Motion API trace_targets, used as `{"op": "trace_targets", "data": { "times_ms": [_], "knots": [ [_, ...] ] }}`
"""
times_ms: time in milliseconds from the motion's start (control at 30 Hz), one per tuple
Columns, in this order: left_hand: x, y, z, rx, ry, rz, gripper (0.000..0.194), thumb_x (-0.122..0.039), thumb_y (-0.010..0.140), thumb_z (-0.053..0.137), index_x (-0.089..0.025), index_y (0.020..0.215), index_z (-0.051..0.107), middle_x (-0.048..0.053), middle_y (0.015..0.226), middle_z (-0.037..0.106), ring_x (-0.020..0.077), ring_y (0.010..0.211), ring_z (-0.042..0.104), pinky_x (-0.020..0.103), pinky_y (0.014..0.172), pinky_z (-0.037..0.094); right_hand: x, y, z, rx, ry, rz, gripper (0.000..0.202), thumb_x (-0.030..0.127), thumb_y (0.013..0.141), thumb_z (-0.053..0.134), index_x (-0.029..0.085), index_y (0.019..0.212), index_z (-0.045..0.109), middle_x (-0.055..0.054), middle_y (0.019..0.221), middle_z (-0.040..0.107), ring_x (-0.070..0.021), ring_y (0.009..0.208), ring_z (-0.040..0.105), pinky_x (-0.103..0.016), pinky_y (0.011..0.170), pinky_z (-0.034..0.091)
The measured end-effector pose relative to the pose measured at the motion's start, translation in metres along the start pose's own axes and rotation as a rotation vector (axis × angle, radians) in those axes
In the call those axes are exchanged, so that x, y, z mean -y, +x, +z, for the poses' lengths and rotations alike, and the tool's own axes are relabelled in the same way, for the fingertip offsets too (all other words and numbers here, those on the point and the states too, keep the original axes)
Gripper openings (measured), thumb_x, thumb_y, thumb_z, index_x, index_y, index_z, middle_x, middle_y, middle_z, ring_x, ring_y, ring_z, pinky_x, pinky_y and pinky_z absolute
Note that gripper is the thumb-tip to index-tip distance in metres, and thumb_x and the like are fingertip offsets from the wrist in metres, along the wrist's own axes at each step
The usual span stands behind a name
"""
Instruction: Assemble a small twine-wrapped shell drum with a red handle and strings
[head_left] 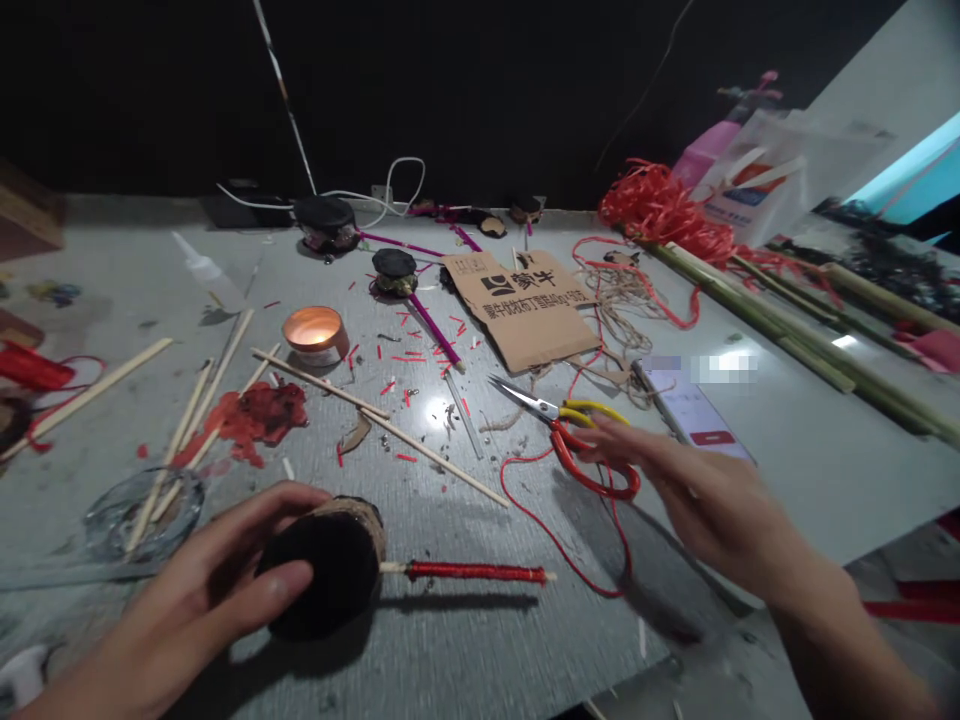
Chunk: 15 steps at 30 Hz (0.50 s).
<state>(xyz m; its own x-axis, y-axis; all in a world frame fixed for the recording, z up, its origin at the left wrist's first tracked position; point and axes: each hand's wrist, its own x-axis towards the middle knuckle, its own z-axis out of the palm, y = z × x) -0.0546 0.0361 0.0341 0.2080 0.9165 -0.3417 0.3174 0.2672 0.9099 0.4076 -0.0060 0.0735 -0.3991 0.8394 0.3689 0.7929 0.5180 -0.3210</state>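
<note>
My left hand [225,590] grips a round black drum-like piece [330,570] with a brown rim, thumb on its black face. A stick wound with red cord [476,571] points right from it. My right hand [675,480] is at the scissors [592,470], which have one yellow and one red handle and slightly parted blades pointing left. Its fingers lie over the handles; their grip is partly hidden. Loose red cord [555,540] curves across the table below the scissors.
A lit candle [316,335], wooden sticks [442,460], red wax [259,415] and a glass dish [146,510] are at the left. Flattened cardboard [521,310] lies mid-table, a phone [694,405] right of it. Bamboo poles [757,310] and red ribbon [664,210] are farther right.
</note>
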Motion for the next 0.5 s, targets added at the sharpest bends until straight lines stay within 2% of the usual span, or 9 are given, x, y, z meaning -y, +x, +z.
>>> {"op": "trace_targets", "data": {
  "times_ms": [100, 200, 267, 333, 433, 500],
  "knots": [
    [-0.003, -0.002, 0.001, 0.005, -0.002, -0.009, 0.055, -0.055, 0.077, 0.086, -0.032, 0.126, 0.077, 0.006, 0.123, 0.082, 0.0318, 0.114, 0.077, 0.036, 0.095, 0.067, 0.016, 0.006, 0.005, 0.155, 0.018, -0.090, 0.082, 0.000, 0.100, 0.042, 0.033, 0.174, 0.033, -0.007, 0.158, 0.065, -0.0267, 0.135, 0.072, -0.044, 0.103, 0.068],
    [-0.006, -0.002, 0.003, 0.004, 0.006, -0.010, 0.056, -0.056, 0.075, 0.087, -0.032, 0.125, 0.077, 0.006, 0.125, 0.081, 0.0314, 0.114, 0.077, 0.035, 0.094, 0.067, 0.019, 0.003, 0.006, 0.182, 0.028, -0.142, 0.085, -0.003, 0.098, 0.041, 0.035, 0.174, 0.032, -0.005, 0.155, 0.068, -0.0250, 0.132, 0.074, -0.042, 0.101, 0.069],
    [-0.009, -0.003, 0.005, -0.017, -0.001, -0.020, 0.054, -0.057, 0.074, 0.087, -0.034, 0.122, 0.076, 0.005, 0.123, 0.081, 0.0303, 0.114, 0.077, 0.034, 0.094, 0.067, 0.008, -0.005, 0.001, 0.111, 0.036, -0.148, 0.082, -0.002, 0.100, 0.045, 0.038, 0.172, 0.036, -0.002, 0.146, 0.075, -0.0228, 0.121, 0.079, -0.038, 0.097, 0.070],
    [-0.010, -0.003, 0.008, -0.050, -0.008, -0.046, 0.053, -0.060, 0.075, 0.085, -0.035, 0.121, 0.076, 0.003, 0.121, 0.081, 0.0293, 0.113, 0.077, 0.033, 0.096, 0.066, -0.011, -0.018, -0.009, -0.014, 0.017, -0.099, 0.077, 0.005, 0.102, 0.058, 0.043, 0.168, 0.044, 0.002, 0.129, 0.083, -0.0221, 0.103, 0.085, -0.034, 0.087, 0.073],
    [-0.009, 0.000, 0.008, -0.048, -0.003, -0.050, 0.053, -0.061, 0.074, 0.085, -0.034, 0.118, 0.076, 0.003, 0.119, 0.081, 0.0312, 0.112, 0.077, 0.035, 0.094, 0.067, -0.047, -0.042, -0.026, -0.212, -0.042, 0.142, 0.056, 0.023, 0.098, 0.076, 0.046, 0.149, 0.067, 0.007, 0.096, 0.088, -0.0234, 0.078, 0.086, -0.032, 0.069, 0.072],
    [-0.004, 0.003, 0.004, -0.052, 0.008, -0.030, 0.052, -0.059, 0.075, 0.085, -0.033, 0.120, 0.077, 0.004, 0.122, 0.081, 0.0327, 0.114, 0.077, 0.036, 0.092, 0.068, -0.069, -0.057, -0.031, -0.386, -0.064, 0.377, 0.034, 0.036, 0.099, 0.073, 0.039, 0.132, 0.081, 0.002, 0.083, 0.087, -0.0239, 0.065, 0.084, -0.032, 0.054, 0.065]
  ]
}}
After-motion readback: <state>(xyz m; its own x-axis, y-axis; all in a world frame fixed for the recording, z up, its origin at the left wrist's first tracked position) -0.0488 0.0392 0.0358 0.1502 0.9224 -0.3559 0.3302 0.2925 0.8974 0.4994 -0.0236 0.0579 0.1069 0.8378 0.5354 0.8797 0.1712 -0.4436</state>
